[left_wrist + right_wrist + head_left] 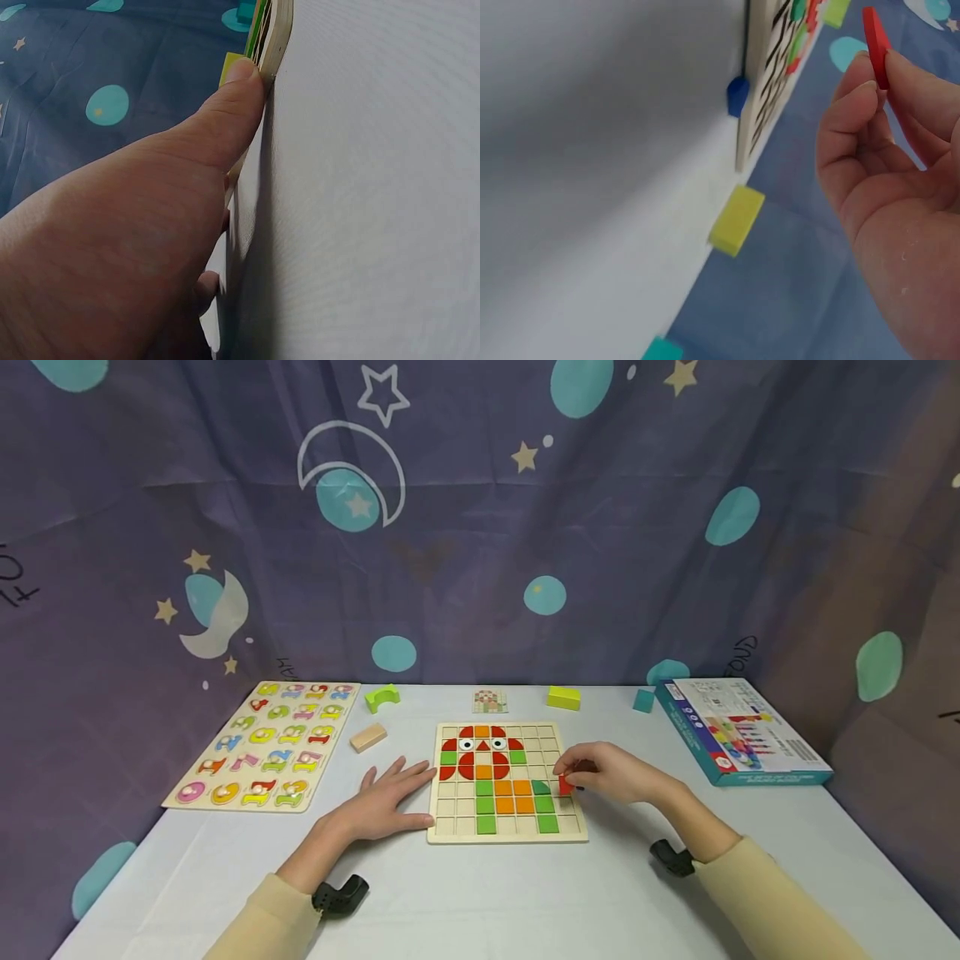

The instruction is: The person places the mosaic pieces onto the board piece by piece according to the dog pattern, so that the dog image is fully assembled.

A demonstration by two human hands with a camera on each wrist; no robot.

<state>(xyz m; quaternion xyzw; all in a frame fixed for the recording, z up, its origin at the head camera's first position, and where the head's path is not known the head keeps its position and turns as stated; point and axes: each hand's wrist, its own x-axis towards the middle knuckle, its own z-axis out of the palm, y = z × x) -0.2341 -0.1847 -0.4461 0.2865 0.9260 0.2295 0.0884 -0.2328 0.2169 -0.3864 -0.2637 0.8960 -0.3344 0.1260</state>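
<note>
My right hand (pixel 611 771) pinches a thin red tile (pixel 565 786) between thumb and fingers, over the right side of the wooden grid board (pixel 457 837). In the right wrist view, the red tile (pixel 876 49) is held edge-on, raised off the board. My left hand (pixel 381 803) lies with fingers spread at the board's left edge, its thumb and fingertip touching the rim. Red, orange and green tiles and two eye tiles form a bird-like figure in the grid. A green quarter-round tile (pixel 541 787) sits left of the red one.
A small blue piece (pixel 738 96) lies against the board's right edge. Behind stand a picture card (pixel 490 701), a yellow block (pixel 564 697), a teal block (pixel 643 701) and a green arch (pixel 382 697). A wooden block (pixel 368 738) and number puzzle (pixel 288 795) lie left; a box (pixel 772 777) lies right.
</note>
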